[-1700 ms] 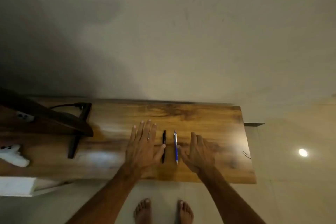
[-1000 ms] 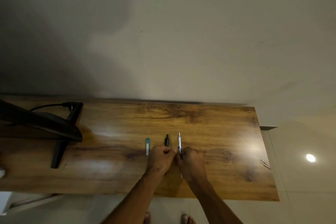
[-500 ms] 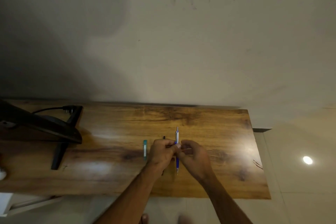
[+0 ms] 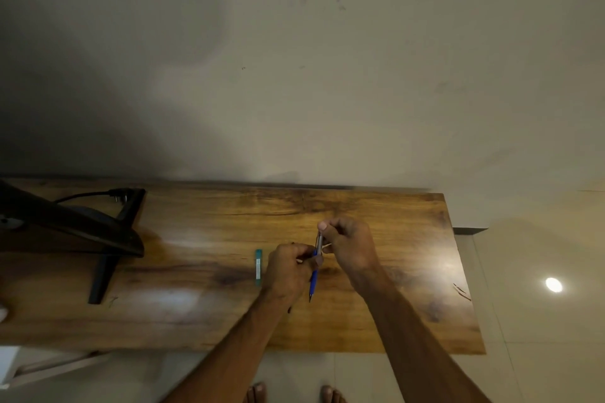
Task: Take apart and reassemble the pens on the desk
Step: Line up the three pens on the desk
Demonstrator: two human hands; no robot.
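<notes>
Hands meet over the middle of the wooden bench [image 4: 203,271], both closed on one blue pen [image 4: 313,281]. The left hand [image 4: 288,271] is curled into a loose fist, its grip pinching the pen about halfway along the barrel, thumb and forefinger pressed against it. The right hand [image 4: 352,247] sits just beyond and to the right, its grip pinching the silvery upper end of the same pen between thumb and fingertips. The pen runs nearly straight toward the person, raised off the wood, its blue lower half and dark tip sticking out below the left hand. Whether the two halves have parted cannot be told; the join is hidden between the fingers.

A short teal pen part [image 4: 258,267] lies flat on the bench just left of the left hand, apart from it. A thin dark sliver shows beneath the left wrist, too small to identify.

The bench is glossy brown wood with dark grain and bright reflections, its far edge against a plain pale wall [image 4: 327,75] with a few faint scuff marks. At the left stands a black monitor [image 4: 72,226] on an angled stand, with a cable behind it. Below the near edge is a pale tiled floor [image 4: 523,321] with a round light reflection, and bare toes show at the bottom.
</notes>
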